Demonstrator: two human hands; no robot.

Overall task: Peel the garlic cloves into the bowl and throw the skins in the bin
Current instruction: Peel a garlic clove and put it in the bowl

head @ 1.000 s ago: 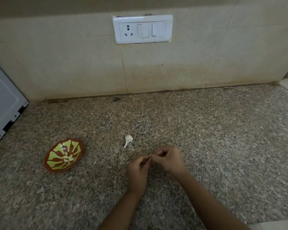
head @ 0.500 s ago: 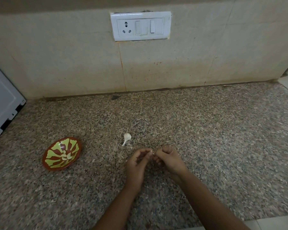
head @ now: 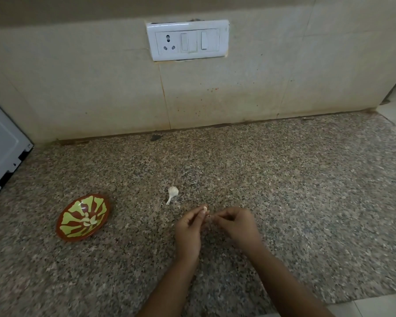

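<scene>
in the head view the left hand (head: 189, 227) pinches a small pale clove (head: 205, 209) at its fingertips over the surface (head: 306, 202), and the right hand (head: 237, 226), fingers curled, seems to nip a scrap of skin (head: 210, 216) beside it. the clove looks light, firm and likely slick once bare, best held by its ends; the papery skin should tear easily. the bowl (head: 78, 238) sits well left.

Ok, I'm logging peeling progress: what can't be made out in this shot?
Head view:
The bin: outside the frame.
The garlic clove in the left hand: covered by its fingers; remaining skin unclear.
What the right hand pinches: too small, hidden by fingertips.
The peeled cloves in the bowl: too small to count.
The white appliance: cut off by the left edge.
</scene>
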